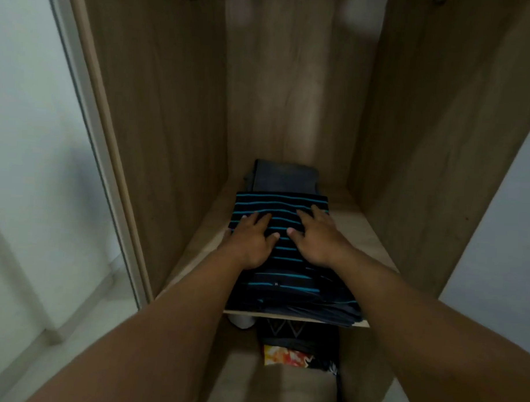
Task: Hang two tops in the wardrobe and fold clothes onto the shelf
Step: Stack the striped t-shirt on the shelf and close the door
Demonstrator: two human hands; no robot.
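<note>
You've got the folded striped top [279,219] down on the shelf [359,231], so folding looks well along; no hung tops in view, so that part can't be judged. Your left hand [252,239] and right hand [318,237] both lie flat, fingers spread, pressing the stripes, gripping nothing. Just beyond your fingertips, a grey folded garment [284,177].
</note>
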